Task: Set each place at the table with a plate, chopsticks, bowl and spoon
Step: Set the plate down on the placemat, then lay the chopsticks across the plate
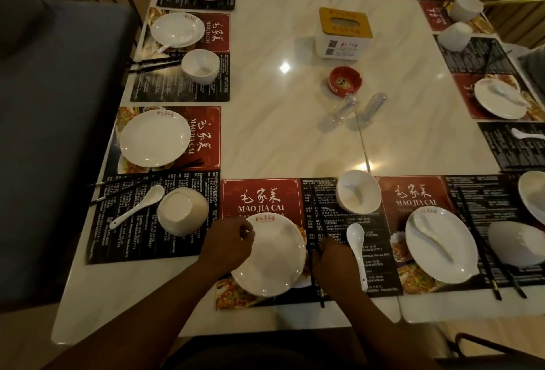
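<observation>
A white plate (272, 254) lies on the red and black placemat (262, 198) right in front of me. My left hand (228, 244) rests on the plate's left rim with curled fingers. My right hand (336, 263) grips black chopsticks (312, 278) lying just right of the plate. A white spoon (356, 241) lies beside that hand. Beyond the spoon, an upright white bowl (358, 191) stands on the mat.
Other places around the marble table (295, 133) hold plates, bowls, spoons and chopsticks. An overturned bowl (181, 210) and spoon (138, 206) lie to the left. A tissue box (343, 33), red ashtray (345, 80) and two clear shakers (358, 107) stand mid-table.
</observation>
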Demonstrator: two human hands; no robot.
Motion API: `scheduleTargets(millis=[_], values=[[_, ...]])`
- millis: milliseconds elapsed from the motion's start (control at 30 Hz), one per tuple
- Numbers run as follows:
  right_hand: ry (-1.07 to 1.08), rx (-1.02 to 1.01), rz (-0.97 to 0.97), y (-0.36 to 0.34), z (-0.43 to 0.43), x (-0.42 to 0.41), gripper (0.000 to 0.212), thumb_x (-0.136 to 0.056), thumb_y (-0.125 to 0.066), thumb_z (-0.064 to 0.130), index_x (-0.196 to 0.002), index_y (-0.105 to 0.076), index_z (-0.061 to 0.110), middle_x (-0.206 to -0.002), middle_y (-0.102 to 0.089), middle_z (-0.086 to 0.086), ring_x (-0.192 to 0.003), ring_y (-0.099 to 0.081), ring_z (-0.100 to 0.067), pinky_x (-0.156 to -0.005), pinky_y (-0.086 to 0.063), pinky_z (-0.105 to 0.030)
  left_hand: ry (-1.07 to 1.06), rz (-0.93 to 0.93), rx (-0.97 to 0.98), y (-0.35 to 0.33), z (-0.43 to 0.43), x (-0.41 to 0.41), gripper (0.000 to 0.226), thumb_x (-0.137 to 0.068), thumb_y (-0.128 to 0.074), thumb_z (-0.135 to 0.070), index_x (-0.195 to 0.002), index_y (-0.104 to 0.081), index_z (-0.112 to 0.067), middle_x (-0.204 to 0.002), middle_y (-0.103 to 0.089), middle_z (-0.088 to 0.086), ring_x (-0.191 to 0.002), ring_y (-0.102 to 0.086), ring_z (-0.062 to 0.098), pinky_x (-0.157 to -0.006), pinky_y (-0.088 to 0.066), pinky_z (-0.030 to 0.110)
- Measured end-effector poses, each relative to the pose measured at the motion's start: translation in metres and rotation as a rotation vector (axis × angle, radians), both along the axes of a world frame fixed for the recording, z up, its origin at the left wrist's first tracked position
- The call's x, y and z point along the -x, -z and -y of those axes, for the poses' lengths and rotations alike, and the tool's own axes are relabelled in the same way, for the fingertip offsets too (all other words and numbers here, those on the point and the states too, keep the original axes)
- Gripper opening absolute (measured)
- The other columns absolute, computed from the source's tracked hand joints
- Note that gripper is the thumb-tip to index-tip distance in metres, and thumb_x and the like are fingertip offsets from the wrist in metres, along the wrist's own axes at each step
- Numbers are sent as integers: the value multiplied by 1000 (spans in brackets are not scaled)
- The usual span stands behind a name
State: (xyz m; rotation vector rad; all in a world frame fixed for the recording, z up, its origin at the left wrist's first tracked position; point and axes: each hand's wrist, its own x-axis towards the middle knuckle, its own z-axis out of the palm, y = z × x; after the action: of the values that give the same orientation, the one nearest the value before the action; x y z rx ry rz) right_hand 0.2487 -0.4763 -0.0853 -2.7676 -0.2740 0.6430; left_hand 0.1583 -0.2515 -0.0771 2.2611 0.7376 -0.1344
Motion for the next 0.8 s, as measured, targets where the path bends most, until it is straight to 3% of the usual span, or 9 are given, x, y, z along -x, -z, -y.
scheduleTargets(millis=[100,267,400,533,600,700,800], values=[[-55,-52,2,-11,-10,4,6,-92,-65,27,-93,-63,22,-87,-66,7,-77,-61,-9,-67,-45,-19,-25,37,83,-4,13,-12,17,-89,-70,-30,-103,-77,-21,-94,-74,-9,-74,-59,-5,-69,-41,5],[-210,-152,-64,-15,-42,33,18,-92,-64,35,-107,-67,24,-96,-71,8,-86,-66,-7,-74,-52,-18,-206,26,372,-7,24,-20,18,-89,-72,-31,-101,-77,-18,-86,-75,-5,-67,-71,5,-68,-58,23],[-267,-168,-100,-10,-49,46,28,-92,-63,39,-114,-66,22,-101,-72,4,-91,-67,-11,-80,-54,-24,-299,10,490,-5,23,-17,3,-88,-73,-20,-87,-75,-20,-79,-76,0,-68,-74,12,-74,-62,41],[-254,-181,-65,-12,-38,38,26,-95,-59,43,-107,-67,21,-95,-71,4,-83,-65,-10,-75,-55,-25,-348,-9,532,-1,22,-14,12,-87,-73,-13,-79,-73,-22,-77,-75,4,-68,-74,16,-73,-63,41],[-204,-122,-21,-14,-24,23,15,-96,-59,34,-102,-65,22,-97,-68,4,-82,-62,-8,-76,-54,-22,-360,-28,534,3,21,-14,8,-87,-74,-12,-82,-75,-17,-78,-76,5,-67,-74,16,-73,-63,39],[-117,-8,63,-16,-1,0,13,-92,-61,19,-105,-63,20,-106,-63,1,-91,-62,-13,-80,-55,-26,-331,-74,511,7,19,-16,6,-87,-74,-11,-92,-77,-11,-81,-76,4,-67,-74,13,-72,-63,35],[-133,68,73,-18,10,-7,17,-93,-58,17,-110,-62,17,-108,-62,-1,-98,-62,-16,-84,-52,-28,-302,-108,492,10,18,-18,7,-86,-75,-13,-92,-78,-13,-83,-76,3,-67,-74,11,-70,-63,32]])
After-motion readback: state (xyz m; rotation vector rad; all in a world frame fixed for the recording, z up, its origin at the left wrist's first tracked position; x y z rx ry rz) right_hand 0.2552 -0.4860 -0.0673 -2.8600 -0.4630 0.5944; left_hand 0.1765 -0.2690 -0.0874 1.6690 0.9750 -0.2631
